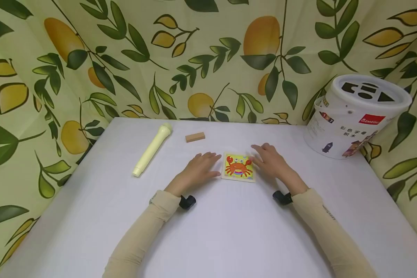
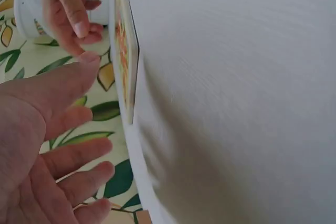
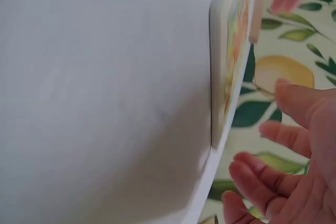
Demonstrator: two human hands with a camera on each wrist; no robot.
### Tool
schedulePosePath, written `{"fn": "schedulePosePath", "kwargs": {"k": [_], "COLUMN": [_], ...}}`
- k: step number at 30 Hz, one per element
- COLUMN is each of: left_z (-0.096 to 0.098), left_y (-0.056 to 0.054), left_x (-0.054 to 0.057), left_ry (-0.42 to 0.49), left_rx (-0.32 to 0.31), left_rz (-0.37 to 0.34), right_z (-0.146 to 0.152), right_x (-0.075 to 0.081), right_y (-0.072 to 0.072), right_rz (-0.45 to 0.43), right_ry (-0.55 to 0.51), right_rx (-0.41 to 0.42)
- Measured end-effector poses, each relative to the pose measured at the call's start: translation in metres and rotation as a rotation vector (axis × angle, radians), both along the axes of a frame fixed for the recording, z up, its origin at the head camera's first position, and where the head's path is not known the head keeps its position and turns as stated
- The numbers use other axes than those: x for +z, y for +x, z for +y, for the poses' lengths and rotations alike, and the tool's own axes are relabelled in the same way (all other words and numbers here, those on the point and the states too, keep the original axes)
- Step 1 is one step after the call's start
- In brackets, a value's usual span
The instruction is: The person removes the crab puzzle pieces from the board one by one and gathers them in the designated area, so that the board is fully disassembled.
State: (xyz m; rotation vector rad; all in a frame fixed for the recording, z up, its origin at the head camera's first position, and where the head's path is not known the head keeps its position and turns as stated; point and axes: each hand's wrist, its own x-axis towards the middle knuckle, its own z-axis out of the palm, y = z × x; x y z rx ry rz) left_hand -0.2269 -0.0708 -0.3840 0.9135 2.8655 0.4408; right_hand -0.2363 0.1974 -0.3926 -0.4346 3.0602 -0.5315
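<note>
A square wooden puzzle board [image 1: 238, 167] with a red crab picture lies flat on the white table, between the two hands. On its left side is my left hand [image 1: 200, 169], fingers spread and holding nothing, with fingertips close to the board's edge. My right hand [image 1: 270, 161] hovers at the board's right side, its fingers loosely bent and its palm bare. In the left wrist view the board [image 2: 126, 51] appears edge-on beyond the thumb. The right wrist view shows the same board [image 3: 230, 61] resting on the tabletop, apart from the fingers.
Behind the left hand lies a small brown wooden block [image 1: 195, 137]. A pale yellow toy microphone [image 1: 152, 150] rests at the left. At the back right stands a white bucket [image 1: 354, 119] with shape holes in its lid. Leaf-patterned curtain [image 1: 201, 69] borders the table.
</note>
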Motion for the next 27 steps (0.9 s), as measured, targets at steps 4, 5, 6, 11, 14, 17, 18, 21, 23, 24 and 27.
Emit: {"fn": "schedulePosePath", "kwargs": {"k": [4, 5, 6, 11, 14, 17, 18, 21, 23, 24, 27], "left_z": [0.007, 0.009, 0.011, 0.016, 0.016, 0.015, 0.015, 0.014, 0.014, 0.013, 0.013], "left_y": [-0.009, -0.011, -0.013, -0.019, -0.019, -0.018, -0.017, -0.017, -0.017, -0.017, -0.017], "left_x": [0.005, 0.005, 0.005, -0.002, -0.006, -0.009, -0.01, -0.012, -0.013, -0.013, -0.014], "left_ry": [0.001, 0.002, 0.001, -0.033, -0.035, -0.02, -0.012, 0.017, 0.036, 0.043, 0.052], "left_rx": [-0.077, -0.093, -0.109, -0.146, -0.15, -0.148, -0.146, -0.135, -0.127, -0.127, -0.122], "left_rz": [-0.071, -0.089, -0.102, -0.136, -0.146, -0.152, -0.154, -0.16, -0.16, -0.159, -0.172], "right_z": [-0.017, -0.021, -0.026, -0.041, -0.046, -0.049, -0.05, -0.052, -0.052, -0.052, -0.053], "right_x": [0.002, 0.002, 0.002, 0.001, -0.001, -0.001, -0.001, -0.002, -0.002, -0.001, -0.001], "right_y": [-0.013, -0.015, -0.017, -0.025, -0.029, -0.032, -0.033, -0.036, -0.037, -0.037, -0.037], "right_rz": [-0.013, -0.018, -0.025, -0.063, -0.087, -0.108, -0.116, -0.134, -0.144, -0.146, -0.149], "right_ry": [-0.028, -0.033, -0.041, -0.068, -0.063, -0.054, -0.048, -0.036, -0.028, -0.024, -0.019], "right_rx": [0.105, 0.132, 0.156, 0.227, 0.238, 0.244, 0.243, 0.241, 0.238, 0.238, 0.244]}}
